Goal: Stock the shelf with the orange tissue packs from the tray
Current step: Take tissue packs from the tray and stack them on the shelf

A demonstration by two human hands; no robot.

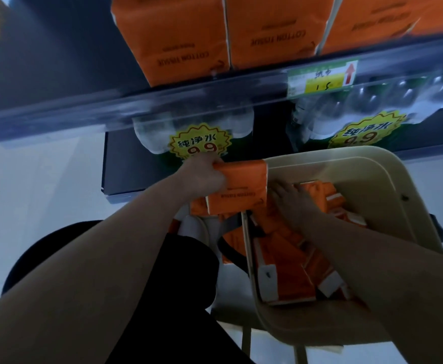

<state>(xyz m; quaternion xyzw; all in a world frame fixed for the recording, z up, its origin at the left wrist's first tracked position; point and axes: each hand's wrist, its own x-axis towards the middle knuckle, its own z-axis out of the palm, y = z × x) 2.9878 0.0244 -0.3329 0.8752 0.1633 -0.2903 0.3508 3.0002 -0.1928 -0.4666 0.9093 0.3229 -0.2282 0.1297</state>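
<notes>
My left hand (203,177) grips an orange tissue pack (241,186) by its left end, just left of the beige tray (367,179) and above its rim. My right hand (291,203) reaches into the tray, fingers spread flat over the several orange tissue packs (288,261) piled inside. Three orange packs (178,38) stand in a row on the shelf (162,101) above, their print upside down from where I look.
Shrink-wrapped water bottle packs (199,143) with yellow 9.9 price stickers fill the lower shelf right behind the held pack. A price tag (322,77) with a red arrow sits on the shelf rail. The tray rests on a frame beside my dark-clothed leg (178,285).
</notes>
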